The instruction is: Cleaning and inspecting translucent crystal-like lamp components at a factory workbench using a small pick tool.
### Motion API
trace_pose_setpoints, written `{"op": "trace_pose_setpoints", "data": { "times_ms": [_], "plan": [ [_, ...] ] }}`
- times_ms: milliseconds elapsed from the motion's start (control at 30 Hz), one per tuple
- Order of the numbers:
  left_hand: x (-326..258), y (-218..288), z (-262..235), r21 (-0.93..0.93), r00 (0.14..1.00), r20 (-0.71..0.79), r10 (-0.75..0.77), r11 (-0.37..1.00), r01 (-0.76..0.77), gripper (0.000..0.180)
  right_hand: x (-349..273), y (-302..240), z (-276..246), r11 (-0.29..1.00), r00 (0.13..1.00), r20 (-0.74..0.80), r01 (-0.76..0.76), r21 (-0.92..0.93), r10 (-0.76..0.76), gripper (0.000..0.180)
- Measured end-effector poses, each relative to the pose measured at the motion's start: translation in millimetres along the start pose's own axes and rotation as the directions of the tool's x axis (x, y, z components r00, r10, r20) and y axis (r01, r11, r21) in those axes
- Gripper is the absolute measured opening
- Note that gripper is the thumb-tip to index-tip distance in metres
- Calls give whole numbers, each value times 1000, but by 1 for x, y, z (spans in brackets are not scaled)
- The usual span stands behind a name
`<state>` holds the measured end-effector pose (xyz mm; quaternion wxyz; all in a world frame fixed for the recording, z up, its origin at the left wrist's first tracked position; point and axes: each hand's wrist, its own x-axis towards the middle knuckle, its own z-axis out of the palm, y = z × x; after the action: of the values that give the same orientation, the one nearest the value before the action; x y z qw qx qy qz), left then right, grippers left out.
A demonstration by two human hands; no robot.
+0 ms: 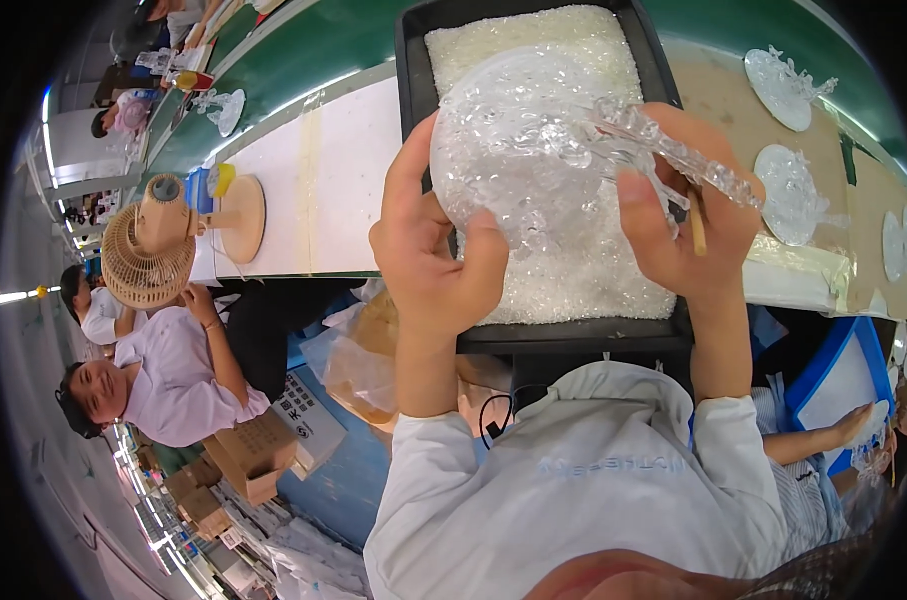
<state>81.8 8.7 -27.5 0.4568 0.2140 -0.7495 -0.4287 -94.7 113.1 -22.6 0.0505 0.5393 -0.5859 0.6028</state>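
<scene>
My left hand [428,260] grips the near left rim of a clear round disc [503,140], thumb on top and fingers at the edge. Bumpy transparent shapes rise from the disc, and a clear knobbly branch [708,170] juts out to its right. Closed around a thin brown stick [697,225], my right hand [703,240] also has its thumb and fingers against the branch; the stick's far end is hidden. Both hands hold the piece over a black tray [410,60] filled with small clear granules [573,290].
Similar clear disc ornaments [788,195] lie on the brown board at right. To the left, a beige fan [153,245] stands on the white-topped table [303,190] beside a seated person [188,370]. Another person's hand [853,425] holds a clear piece near a blue bin [838,375].
</scene>
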Motion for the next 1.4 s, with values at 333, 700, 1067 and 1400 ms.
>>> {"op": "trace_pose_setpoints", "data": {
  "times_ms": [333,700,1067,1400],
  "plan": [
    [2,7,4,-122,990,-45,-132,985,125,46,9,10,0,981,979,66,194,-18,-193,24],
    [4,6,-2,151,993,-112,-42,987,58,17,12,10,1,971,968,95,224,82,-232,53],
    [2,0,-4,274,993,-116,21,962,12,9,12,13,3,948,947,52,316,27,-317,46],
    [2,2,-10,175,993,-96,-76,980,92,15,11,5,1,932,933,67,358,-52,-354,39]
  ]
}}
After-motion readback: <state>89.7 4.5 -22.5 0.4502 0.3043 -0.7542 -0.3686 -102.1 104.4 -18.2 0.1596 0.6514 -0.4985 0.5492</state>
